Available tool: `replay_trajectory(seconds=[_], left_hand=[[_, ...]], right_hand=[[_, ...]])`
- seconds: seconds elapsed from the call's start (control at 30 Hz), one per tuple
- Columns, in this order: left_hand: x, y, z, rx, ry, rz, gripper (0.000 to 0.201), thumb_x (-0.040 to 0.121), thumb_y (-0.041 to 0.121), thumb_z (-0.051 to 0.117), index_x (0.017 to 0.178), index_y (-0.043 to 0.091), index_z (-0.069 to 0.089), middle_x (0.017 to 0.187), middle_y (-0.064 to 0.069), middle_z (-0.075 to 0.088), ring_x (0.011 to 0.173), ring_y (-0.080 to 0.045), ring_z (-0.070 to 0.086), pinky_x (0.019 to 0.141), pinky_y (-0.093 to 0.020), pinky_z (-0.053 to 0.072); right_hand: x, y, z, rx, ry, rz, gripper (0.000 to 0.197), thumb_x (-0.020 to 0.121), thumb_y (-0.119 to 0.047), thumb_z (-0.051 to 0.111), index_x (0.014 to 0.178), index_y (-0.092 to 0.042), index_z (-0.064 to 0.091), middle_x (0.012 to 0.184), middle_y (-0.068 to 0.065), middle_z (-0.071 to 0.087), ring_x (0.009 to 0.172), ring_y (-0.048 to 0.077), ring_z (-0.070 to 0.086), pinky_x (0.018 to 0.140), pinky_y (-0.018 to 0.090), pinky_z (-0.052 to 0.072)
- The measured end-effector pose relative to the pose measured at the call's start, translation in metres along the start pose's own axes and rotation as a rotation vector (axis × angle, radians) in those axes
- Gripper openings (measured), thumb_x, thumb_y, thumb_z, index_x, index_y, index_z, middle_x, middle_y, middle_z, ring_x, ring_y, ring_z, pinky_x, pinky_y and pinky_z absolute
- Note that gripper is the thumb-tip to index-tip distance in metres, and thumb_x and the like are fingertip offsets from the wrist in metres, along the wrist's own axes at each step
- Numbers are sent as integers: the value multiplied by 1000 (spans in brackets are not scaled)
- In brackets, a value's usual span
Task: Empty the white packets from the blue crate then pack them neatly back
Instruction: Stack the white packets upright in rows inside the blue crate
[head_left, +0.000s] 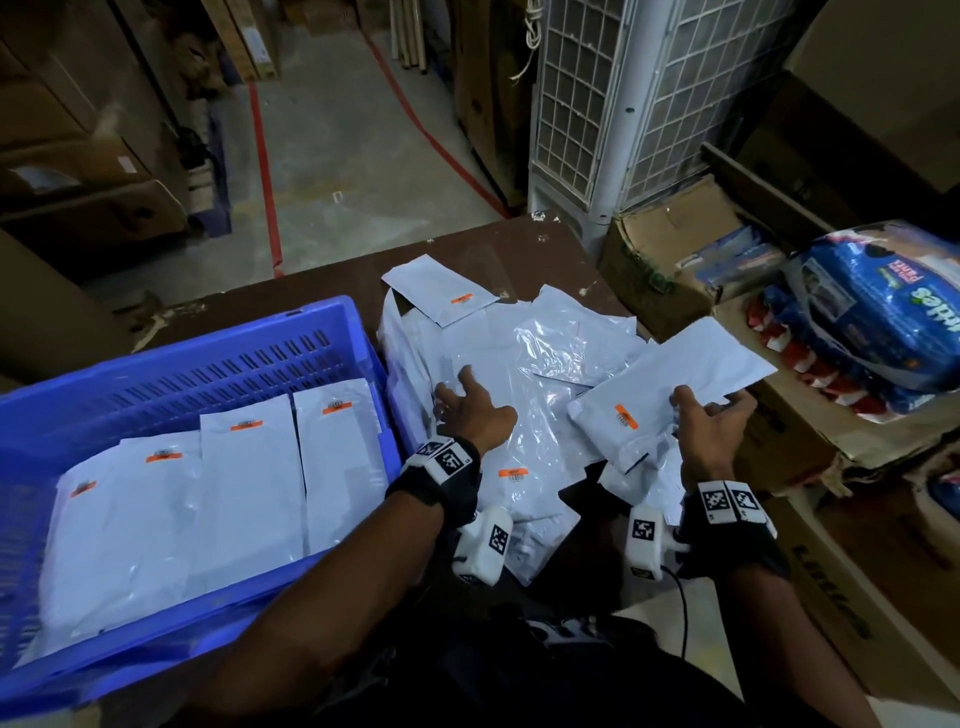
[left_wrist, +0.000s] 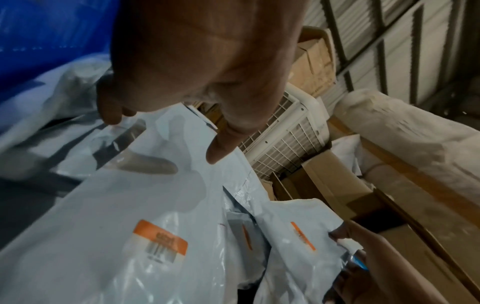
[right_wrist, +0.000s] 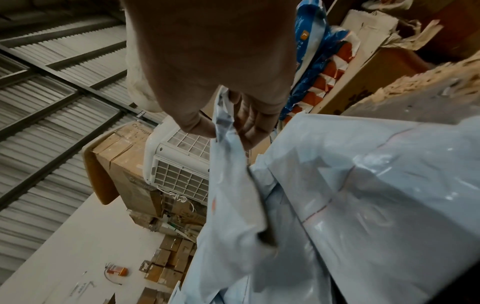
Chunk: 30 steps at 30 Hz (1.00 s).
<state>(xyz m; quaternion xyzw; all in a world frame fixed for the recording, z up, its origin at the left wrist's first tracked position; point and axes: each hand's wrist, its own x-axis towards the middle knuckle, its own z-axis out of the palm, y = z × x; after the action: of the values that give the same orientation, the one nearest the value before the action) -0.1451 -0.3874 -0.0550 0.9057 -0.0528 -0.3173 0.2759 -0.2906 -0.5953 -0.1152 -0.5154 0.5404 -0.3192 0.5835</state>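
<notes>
A blue crate (head_left: 182, 353) stands at the left on a brown table (head_left: 311, 301), with several white packets (head_left: 244, 483) laid flat side by side inside it. To its right lies a loose pile of white packets (head_left: 519, 364) with orange labels. My left hand (head_left: 457, 389) rests on this pile; in the left wrist view the left hand (left_wrist: 163, 137) has a fingertip (left_wrist: 111, 117) touching a packet flap and the thumb held apart. My right hand (head_left: 709, 402) pinches one white packet (head_left: 675, 374) raised over the pile's right side. The right hand (right_wrist: 223, 131) grips that packet (right_wrist: 233, 195) by its edge.
A white grilled air cooler (head_left: 623, 104) stands behind the table. Open cardboard boxes (head_left: 675, 249) and a blue diaper pack (head_left: 872, 312) crowd the right side. A large carton (head_left: 831, 545) sits at the near right. Concrete floor with red lines lies beyond.
</notes>
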Motion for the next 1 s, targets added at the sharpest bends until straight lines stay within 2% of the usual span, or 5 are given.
replay_trajectory(seconds=[0.2,0.43,0.6,0.8,1.0], left_hand=[[-3,-5,13,471,-137,315,57,86,13,58,138,23,39,147,-11,16,136,-38,22,111,-44,28],[-2,-18,19,1090,-118,638,73,90,30,66,151,29,26,161,-14,-3,146,-42,4,115,-51,22],[-3,-16,22,1155,-148,625,81,92,30,66,155,29,15,163,-12,-7,146,-40,13,111,-50,29],[-6,-3,23,1141,-72,631,84,82,28,75,149,21,26,153,-11,22,129,-34,40,94,-43,44],[0,21,12,1190,-66,693,54,86,15,62,137,20,46,136,-7,42,128,-31,41,90,-44,45]], right_hand=[[-23,28,-6,45,-25,119,90,77,-13,79,143,-18,18,106,4,57,98,27,65,72,39,60],[-19,90,-16,-308,-27,96,130,35,-57,93,138,-45,15,134,6,53,119,32,57,91,60,52],[-37,84,-24,-634,-231,43,99,59,-75,76,137,-35,31,140,17,45,119,38,55,97,51,50],[-41,47,-39,-721,-249,-233,25,82,-36,72,100,-21,66,80,6,71,85,26,68,72,31,51],[-26,24,-28,-1026,-558,-505,72,65,-28,90,130,-26,58,129,10,50,121,28,42,95,30,36]])
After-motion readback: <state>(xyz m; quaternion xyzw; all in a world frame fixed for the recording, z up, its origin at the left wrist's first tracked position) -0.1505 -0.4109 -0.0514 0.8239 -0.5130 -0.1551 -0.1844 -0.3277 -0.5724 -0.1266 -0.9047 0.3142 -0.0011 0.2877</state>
